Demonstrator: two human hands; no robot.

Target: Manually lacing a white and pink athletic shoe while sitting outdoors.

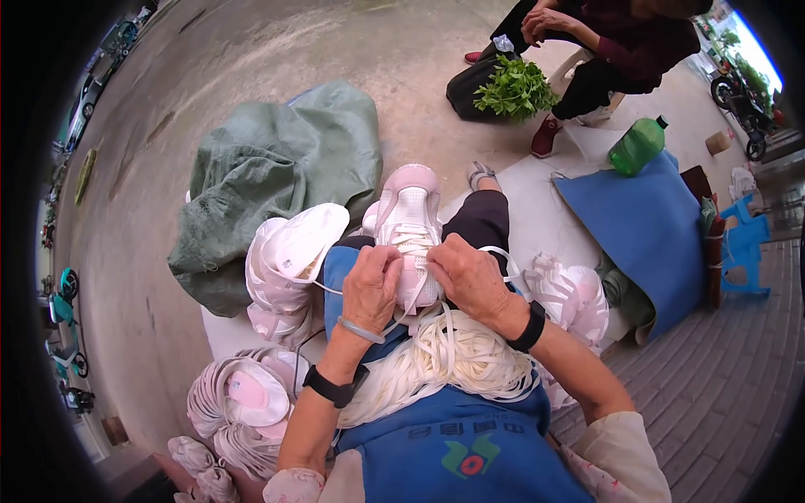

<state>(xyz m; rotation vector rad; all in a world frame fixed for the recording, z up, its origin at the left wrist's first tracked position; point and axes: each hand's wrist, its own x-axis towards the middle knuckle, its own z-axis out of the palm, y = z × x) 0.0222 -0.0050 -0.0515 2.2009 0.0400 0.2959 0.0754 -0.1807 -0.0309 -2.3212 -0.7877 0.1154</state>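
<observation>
A blue apron (pixel 453 415) covered the lap, and a tangled heap of cream laces (pixel 470 356) filled the space between the forearms. Just beyond it, a pink-and-white shoe upper (pixel 409 205) sat centred over the lap. The left hand (pixel 372 281) and the right hand (pixel 470 272) each pinched loose lengths of its white laces (pixel 412 237), fingers curled in over its near part. Pale pink stacks hemmed in the work: a lower-left pile (pixel 251 394), a left stack (pixel 289 251) near the left hand and a right pile (pixel 577 293), partly behind the right forearm. Farther out lay a crumpled green sheet (pixel 277 159) to the left, and a blue sheet (pixel 629 218) to the right, with a green bottle (pixel 639 147) at its far edge. Farther still, another person (pixel 633 38) sat near leafy greens (pixel 516 88).
</observation>
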